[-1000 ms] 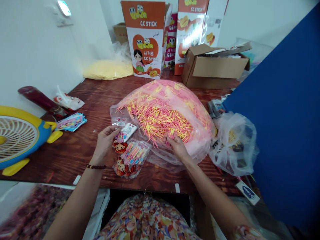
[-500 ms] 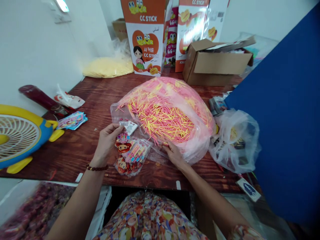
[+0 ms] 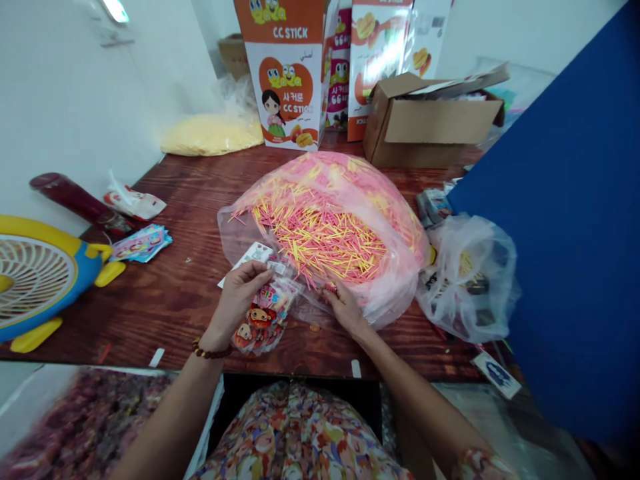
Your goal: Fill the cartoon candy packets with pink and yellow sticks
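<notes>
My left hand [image 3: 244,293], with a beaded bracelet at the wrist, is closed in a pinch on the top of a small clear printed packet [image 3: 263,315]. More printed packets [image 3: 253,337] lie beneath it on the table. A white printed card [image 3: 257,252] rests just behind that hand. My right hand [image 3: 346,308] is closed at the near edge of the big clear bag [image 3: 400,293], with a few short pink and yellow sticks [image 3: 330,287] between its fingertips. The bag lies open towards me, heaped with loose pink and yellow sticks [image 3: 320,233].
A yellow and blue fan [image 3: 75,267] stands at left, near blue printed packets [image 3: 143,243]. Behind are a pale yellow bag [image 3: 213,135], a CC Stick box [image 3: 287,93] and an open cardboard box [image 3: 425,127]. A white plastic bag [image 3: 470,287] and blue panel [image 3: 565,233] are at right.
My left hand has moved right and now pinches a packet above the others. The white card shows more fully behind it. My right hand has barely moved.
</notes>
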Motion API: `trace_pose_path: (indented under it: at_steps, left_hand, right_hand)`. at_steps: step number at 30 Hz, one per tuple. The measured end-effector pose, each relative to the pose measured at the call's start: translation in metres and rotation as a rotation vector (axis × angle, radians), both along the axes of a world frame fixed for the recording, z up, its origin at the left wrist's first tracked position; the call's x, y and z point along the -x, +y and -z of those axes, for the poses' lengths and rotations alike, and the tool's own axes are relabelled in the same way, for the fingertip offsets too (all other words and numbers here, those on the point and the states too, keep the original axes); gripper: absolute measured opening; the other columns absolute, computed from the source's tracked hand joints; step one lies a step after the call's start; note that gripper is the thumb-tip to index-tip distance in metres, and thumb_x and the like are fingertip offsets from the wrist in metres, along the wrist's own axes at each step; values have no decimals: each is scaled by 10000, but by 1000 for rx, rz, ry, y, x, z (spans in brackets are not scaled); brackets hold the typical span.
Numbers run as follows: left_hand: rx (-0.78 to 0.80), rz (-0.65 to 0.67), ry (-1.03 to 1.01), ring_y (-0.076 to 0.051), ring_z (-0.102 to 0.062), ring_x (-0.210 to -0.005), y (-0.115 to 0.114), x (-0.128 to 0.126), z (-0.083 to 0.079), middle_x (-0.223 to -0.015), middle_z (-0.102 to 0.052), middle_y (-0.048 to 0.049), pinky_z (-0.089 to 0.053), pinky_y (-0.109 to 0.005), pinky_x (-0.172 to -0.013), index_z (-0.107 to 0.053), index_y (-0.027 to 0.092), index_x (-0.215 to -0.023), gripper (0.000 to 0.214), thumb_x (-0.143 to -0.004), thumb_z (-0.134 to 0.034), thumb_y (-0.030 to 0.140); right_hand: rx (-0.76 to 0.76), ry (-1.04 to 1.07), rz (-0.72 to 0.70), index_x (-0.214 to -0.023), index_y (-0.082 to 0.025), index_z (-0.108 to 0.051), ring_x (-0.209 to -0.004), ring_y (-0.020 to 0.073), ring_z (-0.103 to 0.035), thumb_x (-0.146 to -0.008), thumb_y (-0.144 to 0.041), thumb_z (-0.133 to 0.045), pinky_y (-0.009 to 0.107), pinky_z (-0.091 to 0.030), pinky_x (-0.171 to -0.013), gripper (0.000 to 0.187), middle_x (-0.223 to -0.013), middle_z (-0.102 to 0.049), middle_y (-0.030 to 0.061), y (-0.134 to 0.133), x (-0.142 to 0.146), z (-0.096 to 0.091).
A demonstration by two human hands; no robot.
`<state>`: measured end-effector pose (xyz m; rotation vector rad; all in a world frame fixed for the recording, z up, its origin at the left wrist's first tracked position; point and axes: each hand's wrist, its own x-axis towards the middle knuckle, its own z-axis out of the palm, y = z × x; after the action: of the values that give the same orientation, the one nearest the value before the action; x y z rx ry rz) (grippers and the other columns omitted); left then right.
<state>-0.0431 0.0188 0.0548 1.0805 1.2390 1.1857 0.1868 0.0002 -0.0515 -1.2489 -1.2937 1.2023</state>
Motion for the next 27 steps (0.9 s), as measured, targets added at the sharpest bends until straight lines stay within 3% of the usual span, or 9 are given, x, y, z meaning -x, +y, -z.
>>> trace_pose_path:
  at_steps: [5,9,13,16,19,23,27]
  left_hand:
    - [-8,0,38,-109,-536,-607,-1,-1,4,-686,-641,14,-419,-226,-585,-691,174,-739,261,-648,-829,377]
    - [-38,44,57,-102,-510,-590,-2,-10,5,-662,-617,20,-405,-223,-571,-678,177,-707,243,-657,-819,369]
    - [4,169,89,-105,-494,-572,-4,-24,6,-635,-612,7,-390,-230,-545,-682,169,-670,239,-688,-787,383]
    - [37,250,123,-108,-488,-556,-4,-32,9,-629,-629,1,-390,-237,-538,-699,171,-674,222,-690,-779,378]
    - [32,313,167,-104,-476,-545,-2,-36,14,-613,-632,5,-376,-234,-531,-702,174,-659,201,-685,-775,360]
    - [44,360,186,-101,-444,-516,-2,-37,15,-571,-610,10,-336,-234,-507,-698,179,-641,211,-700,-752,374]
    - [17,409,236,-103,-431,-513,-4,-37,10,-559,-599,12,-313,-242,-514,-704,178,-639,230,-740,-724,384]
  right_hand:
    - [-9,26,12,-965,-278,-674,-812,189,-616,-902,-337,-553,328,-471,-823,149,-866,-706,1,-6,1,-6]
    - [-49,35,2,-834,-279,-679,-783,209,-615,-868,-388,-620,346,-474,-816,128,-792,-701,8,-4,0,-18]
    - [-79,205,78,-875,-271,-644,-718,189,-599,-860,-418,-642,318,-480,-741,148,-751,-670,-9,7,-6,-54]
    - [-118,116,-58,-903,-262,-642,-762,180,-610,-891,-378,-611,304,-477,-743,121,-850,-683,8,14,-10,-89]
    - [-241,-104,-206,-894,-253,-644,-812,194,-596,-910,-322,-576,307,-458,-759,98,-870,-663,23,17,-10,-107]
    - [-399,-347,-273,-843,-242,-612,-734,191,-535,-905,-239,-528,300,-422,-708,105,-796,-621,26,19,-9,-105]
    - [-398,-375,-323,-842,-241,-608,-724,185,-546,-903,-218,-528,290,-411,-690,103,-794,-635,22,21,-13,-101]
